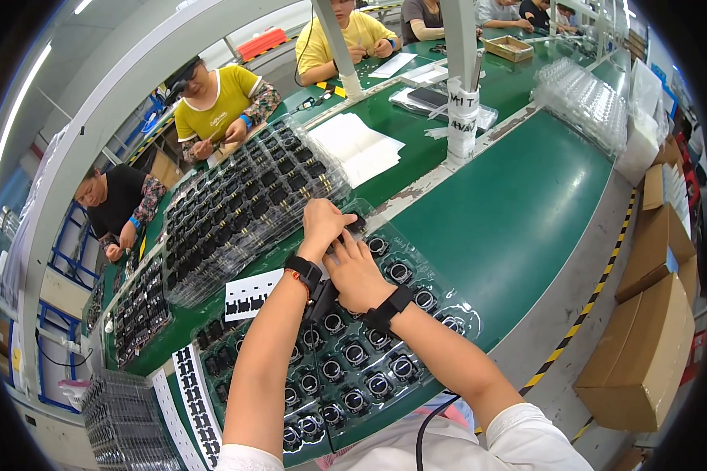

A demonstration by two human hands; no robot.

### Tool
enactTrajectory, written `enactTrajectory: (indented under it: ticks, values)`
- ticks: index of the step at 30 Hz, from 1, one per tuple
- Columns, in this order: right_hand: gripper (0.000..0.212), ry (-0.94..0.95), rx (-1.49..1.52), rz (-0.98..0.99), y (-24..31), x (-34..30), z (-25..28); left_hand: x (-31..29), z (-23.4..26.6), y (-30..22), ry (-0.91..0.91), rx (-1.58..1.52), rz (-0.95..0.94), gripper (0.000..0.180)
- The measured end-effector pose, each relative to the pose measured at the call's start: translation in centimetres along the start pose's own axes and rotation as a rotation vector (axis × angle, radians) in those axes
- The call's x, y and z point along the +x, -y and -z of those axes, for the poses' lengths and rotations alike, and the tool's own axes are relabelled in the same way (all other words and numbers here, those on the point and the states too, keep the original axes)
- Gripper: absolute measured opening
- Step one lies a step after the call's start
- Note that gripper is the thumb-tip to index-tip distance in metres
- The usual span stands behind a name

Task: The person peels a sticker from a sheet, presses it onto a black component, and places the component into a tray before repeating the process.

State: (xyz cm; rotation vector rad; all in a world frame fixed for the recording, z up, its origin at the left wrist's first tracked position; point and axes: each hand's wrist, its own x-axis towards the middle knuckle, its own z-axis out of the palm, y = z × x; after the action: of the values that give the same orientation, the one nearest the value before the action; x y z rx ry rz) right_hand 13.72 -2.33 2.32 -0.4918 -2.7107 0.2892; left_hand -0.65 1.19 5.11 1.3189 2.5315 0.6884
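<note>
While your left hand (327,226) touched a black part (357,225) at the tray's (448,294) twelve o'clock, right hand (360,279) beside it, light fingertips seemed best; neither grip could be told.

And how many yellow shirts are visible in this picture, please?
2: one yellow shirt at upper left, another yellow shirt at top centre, partly behind a pale post. More may be hidden.
</note>
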Motion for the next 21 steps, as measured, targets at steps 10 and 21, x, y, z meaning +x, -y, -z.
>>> enactTrajectory:
  ticks: [10, 21]
  values:
    - [0.064, -0.042, 0.106, 0.024, 2.0, -0.1, 1.1, -8.9, 8.1, 2.4, -0.051, -0.296, -0.157, 0.023]
    - [0.035, -0.08, 0.414, 0.03, 6.5, 0.7, 3.3, -26.5, 13.6, 17.7, -0.421, -0.237, 0.108, 0.022]
